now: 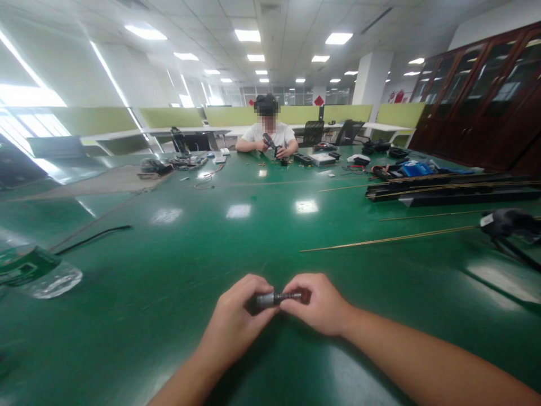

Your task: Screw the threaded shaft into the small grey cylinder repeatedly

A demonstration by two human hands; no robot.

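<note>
Both hands are at a small grey metal cylinder with a dark ribbed shaft [266, 299], which lies level above the green table [190, 248] near its front. My left hand [239, 307] is closed round the thick grey end. At the ribbed shaft, my right hand [316, 304] is closed, with thumb and fingers pinching around it. The shaft's light, shiny tip points right, into the hollow of the right hand. The fingertips partly hide both ends, and the exact kind of part cannot be made out.
A clear plastic bottle [54, 279] lies at the left, near a black cable [95, 239]. Thin brass-coloured rods [380, 239] and black rails [456, 192] lie on the right. Across the table a person [273, 135] holds a dark power tool [269, 141] among small parts.
</note>
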